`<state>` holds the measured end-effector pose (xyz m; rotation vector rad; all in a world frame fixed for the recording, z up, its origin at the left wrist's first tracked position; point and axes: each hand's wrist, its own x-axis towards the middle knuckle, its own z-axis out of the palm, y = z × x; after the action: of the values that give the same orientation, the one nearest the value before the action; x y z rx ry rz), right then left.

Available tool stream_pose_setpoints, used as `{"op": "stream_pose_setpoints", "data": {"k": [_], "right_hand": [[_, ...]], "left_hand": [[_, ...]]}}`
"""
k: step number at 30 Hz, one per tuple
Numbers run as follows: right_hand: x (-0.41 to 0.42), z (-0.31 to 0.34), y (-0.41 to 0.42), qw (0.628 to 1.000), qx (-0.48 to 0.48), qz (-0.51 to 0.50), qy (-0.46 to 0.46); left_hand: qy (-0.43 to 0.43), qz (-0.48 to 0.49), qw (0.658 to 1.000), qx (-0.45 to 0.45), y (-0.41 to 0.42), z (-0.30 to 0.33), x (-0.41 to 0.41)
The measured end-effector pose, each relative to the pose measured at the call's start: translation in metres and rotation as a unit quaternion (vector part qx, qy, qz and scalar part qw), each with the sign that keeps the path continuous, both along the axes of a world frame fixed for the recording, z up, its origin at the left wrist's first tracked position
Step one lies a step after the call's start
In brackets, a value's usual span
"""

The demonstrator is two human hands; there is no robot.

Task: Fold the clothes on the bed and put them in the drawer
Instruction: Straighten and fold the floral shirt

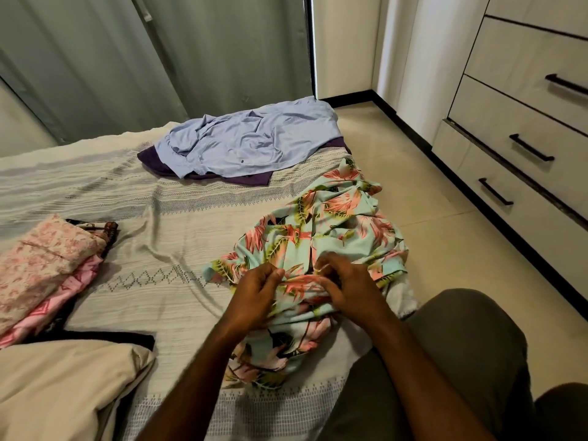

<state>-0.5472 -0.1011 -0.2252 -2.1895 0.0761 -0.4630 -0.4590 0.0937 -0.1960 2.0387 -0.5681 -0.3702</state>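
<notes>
**Both hands on the floral shirt**

We see the floral shirt (321, 237) lying crumpled at the right edge of the bed (165, 224), part of it hanging over the side toward the floor. The left hand (257, 294) pinches a fold of it between thumb and curled fingers; the right hand (346, 281), fingers bent, grips the cloth just beside it. Farther up the bed a light blue shirt (251, 141) lies on a purple garment (245, 179). Folded pink clothes (44, 265) sit at the left. The drawers (521, 148) stand closed on the right.
</notes>
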Motion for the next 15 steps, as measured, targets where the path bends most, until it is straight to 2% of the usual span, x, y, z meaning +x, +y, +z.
{"op": "stream_pose_setpoints", "data": {"k": [3, 6, 10, 13, 15], "right_hand": [[0.000, -0.002, 0.005, 0.998, 0.010, 0.057, 0.036], [0.003, -0.004, 0.010, 0.996, 0.021, 0.071, 0.044], [0.005, -0.007, 0.007, 0.996, 0.025, 0.078, 0.041], [0.002, -0.007, 0.007, 0.994, 0.026, 0.092, 0.060], [-0.001, -0.008, 0.007, 0.992, 0.027, 0.099, 0.069]], "left_hand": [[0.054, -0.083, 0.994, 0.035, 0.033, 0.002, 0.008], [0.062, -0.097, 0.992, 0.050, 0.063, 0.001, 0.014], [-0.022, -0.094, 0.988, 0.117, 0.070, -0.005, 0.016], [-0.130, -0.103, 0.970, 0.178, 0.060, -0.002, 0.014], [-0.148, -0.096, 0.965, 0.194, 0.049, -0.001, 0.011]]}}
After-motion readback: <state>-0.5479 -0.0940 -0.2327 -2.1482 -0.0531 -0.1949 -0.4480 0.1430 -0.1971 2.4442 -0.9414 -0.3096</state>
